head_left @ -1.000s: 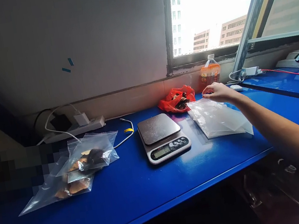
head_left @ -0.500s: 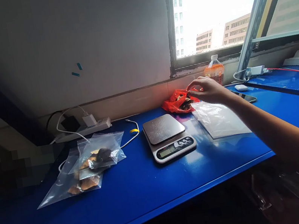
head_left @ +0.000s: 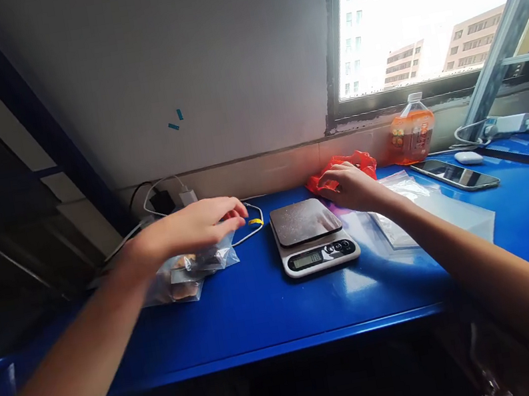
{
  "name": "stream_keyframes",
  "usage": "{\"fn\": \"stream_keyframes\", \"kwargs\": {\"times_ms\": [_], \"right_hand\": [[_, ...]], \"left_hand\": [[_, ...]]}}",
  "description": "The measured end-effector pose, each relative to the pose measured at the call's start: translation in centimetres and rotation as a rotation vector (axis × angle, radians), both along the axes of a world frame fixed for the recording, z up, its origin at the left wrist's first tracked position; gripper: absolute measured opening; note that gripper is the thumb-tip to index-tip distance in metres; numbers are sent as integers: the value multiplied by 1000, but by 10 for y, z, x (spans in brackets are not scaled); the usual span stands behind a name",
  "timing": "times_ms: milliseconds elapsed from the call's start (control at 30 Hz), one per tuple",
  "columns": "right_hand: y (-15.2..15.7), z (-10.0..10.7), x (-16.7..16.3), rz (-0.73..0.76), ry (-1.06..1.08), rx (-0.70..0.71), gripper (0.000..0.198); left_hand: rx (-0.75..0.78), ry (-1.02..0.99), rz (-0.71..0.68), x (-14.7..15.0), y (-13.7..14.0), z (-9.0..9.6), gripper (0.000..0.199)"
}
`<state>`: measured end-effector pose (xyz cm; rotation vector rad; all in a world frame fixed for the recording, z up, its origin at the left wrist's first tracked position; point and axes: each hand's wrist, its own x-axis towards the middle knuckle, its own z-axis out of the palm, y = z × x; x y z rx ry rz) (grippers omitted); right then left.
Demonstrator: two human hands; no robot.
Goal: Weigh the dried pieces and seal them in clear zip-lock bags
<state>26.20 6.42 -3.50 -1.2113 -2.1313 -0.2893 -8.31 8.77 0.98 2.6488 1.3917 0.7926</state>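
My right hand (head_left: 351, 189) is at the red plastic bag (head_left: 364, 162) beyond the scale, its fingers bent and closed on the bag's near side; the fingertips are partly hidden. My left hand (head_left: 201, 225) hovers palm down above the clear zip bags (head_left: 189, 290), fingers loosely bent, thumb apart, holding nothing. Brown dried pieces show inside those bags. Between my hands stands a kitchen scale (head_left: 307, 224) with a bare steel plate and a lit display, its digits too small to read surely. A stack of flat clear bags (head_left: 465, 215) lies under my right forearm.
An orange drink bottle (head_left: 413, 132) stands by the window. A phone (head_left: 456, 174) and a white earbud case (head_left: 468, 158) lie at the right. A white cable (head_left: 250, 233) curves behind the scale, and chargers (head_left: 187, 197) sit by the wall. The blue table (head_left: 266, 326) ends at a front edge.
My left hand has come into view from the left, over the zip bags. My right hand has lowered onto the red bag's near side. The view has turned left.
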Motion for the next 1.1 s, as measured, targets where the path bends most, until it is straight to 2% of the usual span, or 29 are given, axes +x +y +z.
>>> {"fn": "stream_keyframes", "kwargs": {"times_ms": [133,267,367,533,733,800,900,933,1000,1033,1100], "right_hand": [[1,-2,9,-19,23,-25,14],[-2,0,6,-35,47,-38,16],[-6,0,-2,-38,54,-58,17],[-14,-1,-15,9,65,-70,15],[-15,-2,-17,5,103,-121,12],[-17,0,-19,11,133,-130,12],[-29,7,-28,54,259,-207,15],[-36,10,-33,75,308,-254,17],[-50,17,-45,140,372,-352,22],[-58,19,-51,188,382,-397,23],[-69,22,-64,304,406,-480,24]], "left_hand": [[-264,302,129,-7,36,-5,33],[-365,427,192,-13,63,-16,36],[-370,461,231,-20,67,-23,35],[-329,475,261,-24,57,-29,31],[-326,539,210,-19,53,-24,17],[-271,551,179,-10,42,-16,10],[-97,515,96,13,3,-4,12],[-15,484,51,22,-14,-2,13],[278,355,-93,40,-49,-3,11],[375,292,-162,47,-64,-5,11],[481,214,-278,58,-86,-14,14]]}}
